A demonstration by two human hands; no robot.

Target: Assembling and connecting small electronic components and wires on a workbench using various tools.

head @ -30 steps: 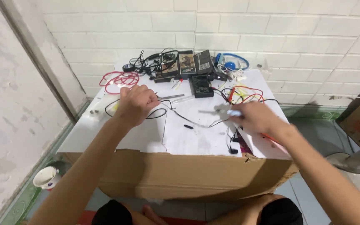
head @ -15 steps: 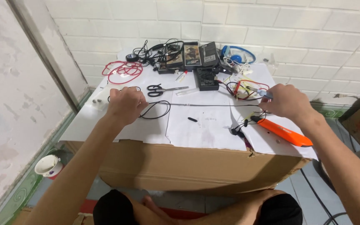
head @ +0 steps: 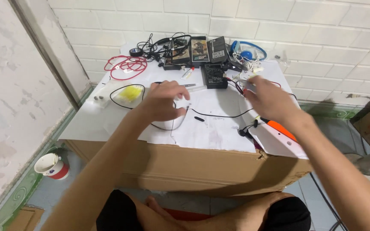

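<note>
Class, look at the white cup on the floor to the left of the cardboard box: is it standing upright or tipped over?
Upright. The white cup stands on its red base on the floor, its round open mouth facing up. What it holds cannot be told.

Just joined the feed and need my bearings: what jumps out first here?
Two bare hands hover over a paper-covered cardboard box: the left hand above a black wire, the right hand near an orange tool. A red wire coil lies at the far left, blue headphones by the tiled wall.
</note>
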